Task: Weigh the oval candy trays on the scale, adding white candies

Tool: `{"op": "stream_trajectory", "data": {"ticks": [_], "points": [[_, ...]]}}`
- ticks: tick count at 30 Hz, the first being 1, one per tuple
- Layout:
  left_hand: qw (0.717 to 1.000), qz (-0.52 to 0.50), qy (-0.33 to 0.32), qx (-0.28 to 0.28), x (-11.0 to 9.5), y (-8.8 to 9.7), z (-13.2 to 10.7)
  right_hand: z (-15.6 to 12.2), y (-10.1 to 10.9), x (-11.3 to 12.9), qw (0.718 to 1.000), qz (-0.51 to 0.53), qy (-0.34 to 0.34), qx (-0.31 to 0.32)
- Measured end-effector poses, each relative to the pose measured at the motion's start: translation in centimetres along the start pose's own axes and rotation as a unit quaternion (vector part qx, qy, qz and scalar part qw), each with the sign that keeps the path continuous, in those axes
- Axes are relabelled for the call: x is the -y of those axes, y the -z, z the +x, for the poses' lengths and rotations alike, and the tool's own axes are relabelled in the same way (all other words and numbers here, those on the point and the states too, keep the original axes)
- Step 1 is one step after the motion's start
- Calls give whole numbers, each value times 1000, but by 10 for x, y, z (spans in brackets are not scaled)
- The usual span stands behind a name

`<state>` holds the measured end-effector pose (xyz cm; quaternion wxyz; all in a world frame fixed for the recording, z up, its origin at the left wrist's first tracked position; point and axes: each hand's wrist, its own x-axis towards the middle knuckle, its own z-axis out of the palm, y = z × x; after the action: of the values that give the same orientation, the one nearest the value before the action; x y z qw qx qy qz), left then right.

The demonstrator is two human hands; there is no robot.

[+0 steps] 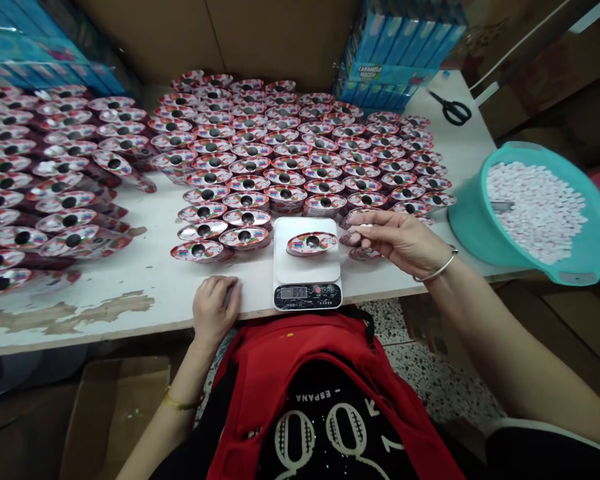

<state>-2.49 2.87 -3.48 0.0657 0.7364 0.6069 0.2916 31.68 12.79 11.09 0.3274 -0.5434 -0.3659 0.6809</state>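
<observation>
A small white digital scale (307,267) stands at the table's front edge, with one red printed oval tin (312,243) lying on its platform. My right hand (399,241) hovers just right of the scale, fingers curled and pinching a small white piece at the fingertips. My left hand (215,308) rests on the table edge left of the scale, fingers curled under, with nothing visible in it. Several rows of the same oval tins (290,157), each with a dark hole in the top, cover the table behind the scale.
More oval tins (45,180) are piled at the left. A teal basin (535,217) full of small white-pink pieces sits at the right edge. Black scissors (453,110) lie at the back right beside blue boxes (395,53). A red bag (325,380) sits on my lap.
</observation>
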Motion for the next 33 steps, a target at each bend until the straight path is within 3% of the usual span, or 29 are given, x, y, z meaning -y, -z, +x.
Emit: {"op": "stream_trajectory", "data": {"ticks": [11, 15, 18, 20, 23, 26, 28, 29, 33], "points": [[1000, 0, 5, 5, 4, -3, -2, 2, -13, -7, 999, -40, 34, 16], [999, -11, -26, -19, -4, 4, 0, 0, -17, -9, 999, -19, 34, 8], [995, -23, -80, -57, -32, 11, 22, -5, -20, -13, 999, 3, 40, 5], [990, -34, -125, -48, -63, 13, 47, -11, -22, -15, 999, 22, 42, -3], [984, -10, -176, 41, -109, 6, 88, -21, -22, -21, 998, 48, 32, -22], [965, 17, -213, 153, -127, 3, 121, -30, -15, -27, 997, 71, 17, -41], [963, 1, -215, 165, -116, 15, 136, -35, -8, -31, 995, 82, 12, -57], [969, -13, -202, 143, -104, 27, 143, -37, -4, -32, 994, 87, 9, -66], [996, 2, -84, -6, -24, 90, 169, -43, 5, -34, 989, 107, 2, -104]]}}
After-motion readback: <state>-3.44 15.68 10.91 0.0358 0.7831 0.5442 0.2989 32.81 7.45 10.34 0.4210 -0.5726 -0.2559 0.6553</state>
